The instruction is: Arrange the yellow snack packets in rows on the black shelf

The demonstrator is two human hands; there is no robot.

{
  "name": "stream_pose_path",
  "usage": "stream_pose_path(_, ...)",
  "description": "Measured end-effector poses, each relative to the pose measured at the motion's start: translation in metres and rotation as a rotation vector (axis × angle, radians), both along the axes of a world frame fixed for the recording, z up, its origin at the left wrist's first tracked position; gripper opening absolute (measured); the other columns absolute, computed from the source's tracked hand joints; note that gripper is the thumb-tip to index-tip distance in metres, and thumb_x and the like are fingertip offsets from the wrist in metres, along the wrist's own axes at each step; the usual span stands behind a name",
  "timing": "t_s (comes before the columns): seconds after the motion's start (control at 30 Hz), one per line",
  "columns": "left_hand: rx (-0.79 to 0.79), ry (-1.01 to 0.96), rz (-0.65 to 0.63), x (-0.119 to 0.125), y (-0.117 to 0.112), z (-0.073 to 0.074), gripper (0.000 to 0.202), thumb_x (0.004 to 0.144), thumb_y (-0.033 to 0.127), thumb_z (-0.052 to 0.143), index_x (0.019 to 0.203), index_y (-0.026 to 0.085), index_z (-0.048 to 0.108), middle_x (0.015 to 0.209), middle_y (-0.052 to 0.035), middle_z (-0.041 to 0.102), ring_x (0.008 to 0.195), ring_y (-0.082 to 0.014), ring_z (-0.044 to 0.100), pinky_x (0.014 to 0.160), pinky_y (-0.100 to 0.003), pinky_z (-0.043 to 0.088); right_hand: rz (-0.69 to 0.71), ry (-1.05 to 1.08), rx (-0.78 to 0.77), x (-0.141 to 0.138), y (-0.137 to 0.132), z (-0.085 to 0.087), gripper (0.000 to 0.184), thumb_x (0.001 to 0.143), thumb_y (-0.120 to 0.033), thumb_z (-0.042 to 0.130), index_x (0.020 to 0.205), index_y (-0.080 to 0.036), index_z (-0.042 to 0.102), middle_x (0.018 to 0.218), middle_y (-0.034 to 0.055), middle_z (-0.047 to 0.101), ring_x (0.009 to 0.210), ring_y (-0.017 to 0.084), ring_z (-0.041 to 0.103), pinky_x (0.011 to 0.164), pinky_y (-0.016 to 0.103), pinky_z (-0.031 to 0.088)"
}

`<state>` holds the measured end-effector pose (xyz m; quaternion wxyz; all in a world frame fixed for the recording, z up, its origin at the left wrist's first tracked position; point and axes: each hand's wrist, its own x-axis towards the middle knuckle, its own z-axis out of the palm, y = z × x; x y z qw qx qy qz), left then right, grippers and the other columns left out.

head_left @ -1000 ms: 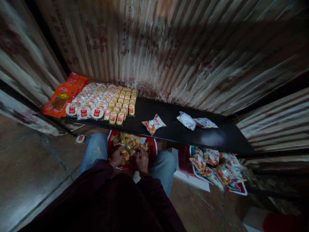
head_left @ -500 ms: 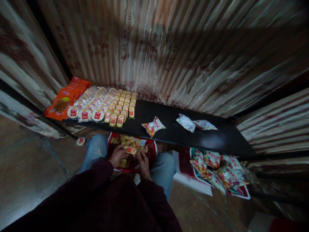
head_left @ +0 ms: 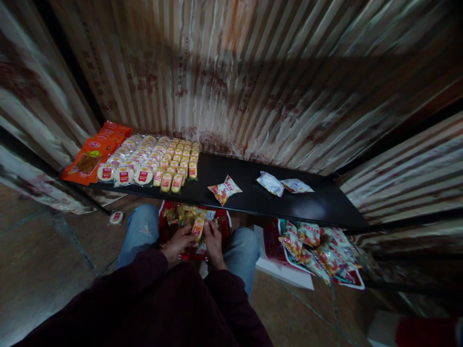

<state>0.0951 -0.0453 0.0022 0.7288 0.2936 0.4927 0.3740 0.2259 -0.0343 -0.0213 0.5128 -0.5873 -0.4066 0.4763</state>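
Note:
My left hand (head_left: 180,242) and my right hand (head_left: 213,239) meet over a red basket (head_left: 225,222) of small yellow snack packets that rests between my knees. Together they pinch one yellow packet (head_left: 197,228) with a red label, held upright above the pile. Beyond the basket runs a low black shelf (head_left: 249,200). On its left part lie neat rows of the same yellow packets (head_left: 179,166), round white packets with red labels (head_left: 133,161) and orange flat packs (head_left: 94,152).
An orange-and-white snack bag (head_left: 224,189) and two pale bags (head_left: 282,184) lie loose on the shelf. A second basket of orange bags (head_left: 318,248) stands at my right on the floor. One round packet (head_left: 115,217) lies on the tiles. Corrugated metal walls enclose the shelf.
My hands have come up out of the basket's pile and now hold a single yellow packet between them. The view has shifted slightly.

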Motion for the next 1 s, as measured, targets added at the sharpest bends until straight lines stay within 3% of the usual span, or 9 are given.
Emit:
stream_pose_path(0.23,0.032,0.011,0.121,0.008,0.004,0.003,0.039,0.066,0.028,0.069,0.103,0.015,0.065,0.105,-0.0085,0.067,0.091,-0.0187,0.062,0.072,-0.026,0.05,0.055,-0.056,0.005,-0.003,-0.004,0.008,0.041,0.076,-0.046,0.058,0.107,-0.021,0.066,0.116,0.0065,0.065,0.108,0.022,0.059,0.095,0.037,0.045)
stream_pose_path(0.33,0.035,0.106,0.148,0.009,0.007,0.001,0.037,0.068,0.024,0.065,0.104,0.016,0.064,0.102,-0.0069,0.067,0.088,-0.0177,0.062,0.068,-0.024,0.049,0.056,-0.042,-0.007,-0.005,-0.001,0.004,0.041,0.075,-0.046,0.058,0.106,-0.021,0.066,0.117,0.0064,0.064,0.109,0.022,0.057,0.096,0.037,0.043)
stream_pose_path(0.43,0.014,0.192,0.188,0.01,0.01,-0.001,0.048,0.069,0.021,0.062,0.117,0.017,0.055,0.1,-0.0069,0.066,0.084,-0.0162,0.061,0.065,-0.023,0.048,0.059,-0.021,-0.022,-0.009,0.001,-0.005,0.041,0.075,-0.046,0.057,0.105,-0.02,0.065,0.117,0.0074,0.064,0.107,0.021,0.058,0.094,0.035,0.044)
stream_pose_path(0.53,0.011,0.231,0.219,0.011,0.01,-0.001,0.05,0.071,0.025,0.06,0.12,0.018,0.05,0.102,-0.008,0.064,0.084,-0.0163,0.06,0.066,-0.024,0.047,0.035,-0.045,-0.034,-0.011,0.001,-0.013,0.04,0.074,-0.046,0.057,0.103,-0.019,0.064,0.11,0.0078,0.067,0.1,0.02,0.06,0.09,0.034,0.046)
stream_pose_path(0.63,0.021,0.208,0.201,0.012,0.008,-0.001,0.04,0.072,0.034,0.059,0.109,0.02,0.056,0.109,-0.0078,0.063,0.096,-0.019,0.059,0.072,-0.026,0.047,0.007,-0.072,-0.02,-0.01,0.0,-0.016,0.036,0.074,-0.044,0.059,0.098,-0.018,0.065,0.101,0.0065,0.069,0.093,0.019,0.062,0.088,0.034,0.047)
stream_pose_path(0.8,-0.025,0.111,0.274,0.015,0.01,-0.005,0.047,0.064,0.035,0.067,0.107,0.018,0.058,0.11,-0.0084,0.063,0.1,-0.021,0.058,0.079,-0.028,0.045,0.074,-0.094,0.025,-0.006,-0.002,-0.01,0.03,0.077,-0.042,0.055,0.094,-0.02,0.066,0.099,0.0058,0.069,0.095,0.02,0.062,0.09,0.035,0.046)
stream_pose_path(1.0,-0.208,0.007,0.288,0.011,0.015,-0.011,0.037,0.066,0.03,0.065,0.1,0.016,0.062,0.103,-0.0078,0.066,0.095,-0.018,0.059,0.071,-0.024,0.045,0.087,-0.127,0.02,-0.003,-0.002,-0.014,0.034,0.08,-0.041,0.051,0.099,-0.018,0.065,0.105,0.0086,0.068,0.1,0.021,0.061,0.093,0.036,0.044)
